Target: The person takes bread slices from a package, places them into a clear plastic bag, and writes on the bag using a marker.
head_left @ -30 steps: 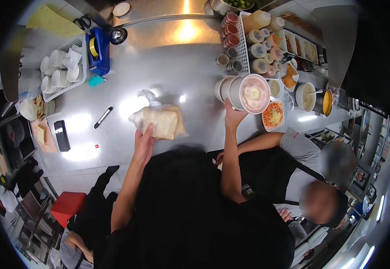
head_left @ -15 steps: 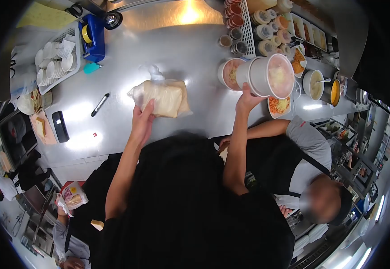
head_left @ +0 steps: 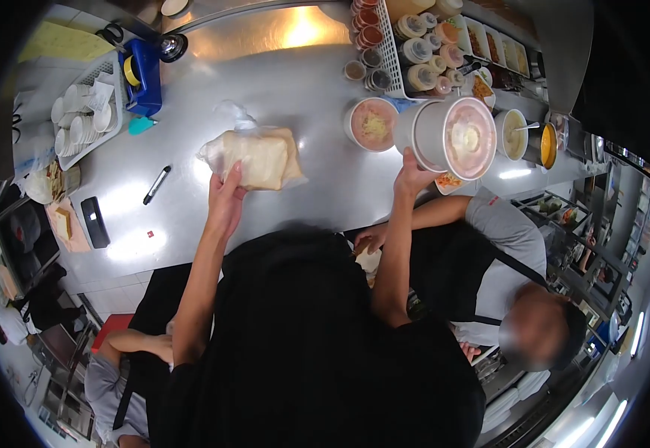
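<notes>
In the head view, my left hand (head_left: 226, 200) is closed on the near edge of a clear plastic bag of sliced white bread (head_left: 261, 160), over the steel table. My right hand (head_left: 415, 176) grips a stack of white tubs (head_left: 431, 134) from below, tilted to the right. The front tub shows pinkish contents with something pale yellow in the middle. Just left of that stack, another white tub (head_left: 373, 124) with pink and shredded yellow contents stands on the table, apart from my hand.
Sauce bottles (head_left: 418, 51) stand in a white basket at the back right. A black marker (head_left: 157, 185) and a dark flat case (head_left: 95, 222) lie on the left. Behind them are a blue tape dispenser (head_left: 141, 78) and a tray of small white cups (head_left: 78, 123). Co-workers (head_left: 515, 261) stand close on both sides.
The tub stack in my right hand has moved right, uncovering more of the standing tub. The bread bag stays in my left hand. The left co-worker's bread package is out of sight.
</notes>
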The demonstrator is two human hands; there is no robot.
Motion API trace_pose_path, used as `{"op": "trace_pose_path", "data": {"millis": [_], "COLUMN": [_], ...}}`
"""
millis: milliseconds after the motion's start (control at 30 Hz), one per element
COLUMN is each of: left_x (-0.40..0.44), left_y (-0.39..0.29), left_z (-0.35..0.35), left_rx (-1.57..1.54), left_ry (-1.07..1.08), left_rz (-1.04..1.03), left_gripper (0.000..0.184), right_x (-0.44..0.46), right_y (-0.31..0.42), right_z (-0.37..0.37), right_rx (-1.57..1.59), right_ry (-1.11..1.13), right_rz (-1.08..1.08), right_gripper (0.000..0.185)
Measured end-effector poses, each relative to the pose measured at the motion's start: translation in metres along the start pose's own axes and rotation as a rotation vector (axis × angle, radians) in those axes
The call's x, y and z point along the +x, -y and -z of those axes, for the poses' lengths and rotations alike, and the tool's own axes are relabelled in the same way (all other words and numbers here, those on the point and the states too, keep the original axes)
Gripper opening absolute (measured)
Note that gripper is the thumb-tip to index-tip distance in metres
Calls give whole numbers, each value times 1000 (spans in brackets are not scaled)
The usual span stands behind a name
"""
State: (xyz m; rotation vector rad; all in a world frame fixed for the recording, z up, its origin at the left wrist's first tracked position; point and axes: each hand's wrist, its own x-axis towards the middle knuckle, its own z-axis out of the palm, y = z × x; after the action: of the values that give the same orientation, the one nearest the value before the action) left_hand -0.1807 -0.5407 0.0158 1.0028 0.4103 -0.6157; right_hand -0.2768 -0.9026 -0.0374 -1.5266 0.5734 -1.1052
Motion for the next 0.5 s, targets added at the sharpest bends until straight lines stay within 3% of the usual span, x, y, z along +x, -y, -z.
{"op": "trace_pose_path", "data": {"millis": [133,167,267,300,400,500], "left_x": [-7,-9,-12,-10,-4,-1], "left_y": [-6,-7,-9,-11,-19,-27], "left_z": [-4,-4,2,4,4,-8], "left_rx": [24,27,46,50,45,45], "left_ry": [-26,-28,-49,-67,-55,-29], "left_rz": [-8,-25,-59,-70,-118,-141], "left_gripper": [45,45,45,45,46,47], "right_x": [-16,-21,-38,-41,-51,-48], "right_y": [-15,-22,-29,-30,-27,-25], "right_z": [-11,-11,-25,-29,-32,-36], "right_rx": [84,15,2,15,-21,-231], "right_ry": [21,9,-50,-39,109,284], "right_rz": [-30,-73,-119,-80,-244,-202], "right_gripper": [96,113,113,112,103,87]}}
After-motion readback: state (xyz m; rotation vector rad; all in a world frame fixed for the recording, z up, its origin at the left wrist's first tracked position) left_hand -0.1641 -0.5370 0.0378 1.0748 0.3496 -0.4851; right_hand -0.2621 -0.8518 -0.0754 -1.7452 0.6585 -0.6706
